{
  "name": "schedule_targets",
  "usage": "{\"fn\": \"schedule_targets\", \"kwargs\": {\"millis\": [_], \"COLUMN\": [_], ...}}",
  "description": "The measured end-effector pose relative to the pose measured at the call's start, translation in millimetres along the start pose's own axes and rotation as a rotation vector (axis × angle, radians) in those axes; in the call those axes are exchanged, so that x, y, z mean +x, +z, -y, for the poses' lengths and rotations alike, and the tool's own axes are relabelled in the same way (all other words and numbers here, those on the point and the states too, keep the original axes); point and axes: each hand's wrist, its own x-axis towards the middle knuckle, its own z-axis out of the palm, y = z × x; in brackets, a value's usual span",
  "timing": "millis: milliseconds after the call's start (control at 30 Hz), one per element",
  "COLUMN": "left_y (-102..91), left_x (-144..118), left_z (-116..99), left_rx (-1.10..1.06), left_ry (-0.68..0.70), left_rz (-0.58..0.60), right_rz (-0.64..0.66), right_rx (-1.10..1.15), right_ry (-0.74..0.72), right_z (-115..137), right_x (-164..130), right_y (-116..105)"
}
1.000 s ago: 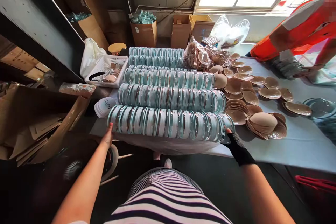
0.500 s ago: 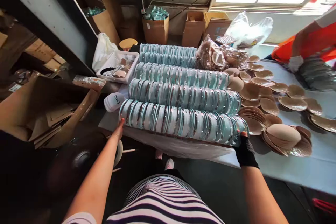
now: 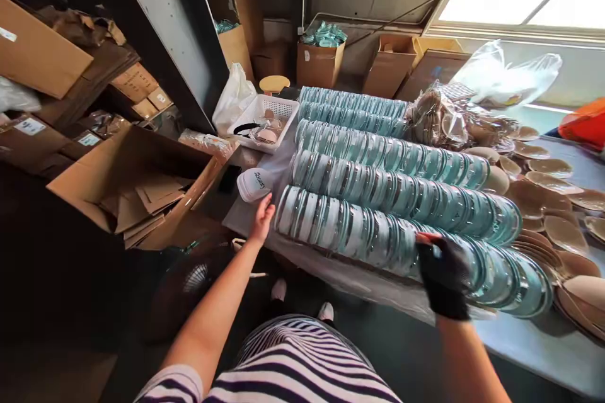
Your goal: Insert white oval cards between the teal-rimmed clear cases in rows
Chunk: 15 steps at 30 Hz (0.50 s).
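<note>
Along the near edge of the table, the front row of teal-rimmed packs is partly hidden by the blurred, gloved right hand, whose grip cannot be told. The left hand is held loosely unclenched at the table's left end

Holds bare left hand just beside a white, rounded, printed piece at left. Keeps black-gloved right hand over the near row of clear, teal-rimmed plastic packages.

Teal-and-white packs between left fingers and right fingers; black glove behind the right; white, dark-lettered pad beyond the left.
</note>
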Motion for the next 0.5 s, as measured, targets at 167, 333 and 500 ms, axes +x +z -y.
{"fn": "schedule_targets", "kwargs": {"millis": [167, 333, 500], "left_y": [31.5, 35.8, 37.6], "left_x": [16.6, 8.4, 8.0], "left_z": [-12.3, -9.1, -9.1], "left_rx": [-0.139, -0.180, -0.161], "left_ry": [-0.011, -0.022, 0.031], "left_rz": [0.213, 0.217, 0.180], "right_rz": [0.662, 0.977, 1.023], "right_rx": [-0.527, -0.832, -0.888], "right_ry": [-0.479, -0.394, -0.383], "right_z": [170.4, 238.9, 247.9], "right_x": [29.2, 58.9, 61.3], "right_y": [142.4, 207.4, 210.5]}}
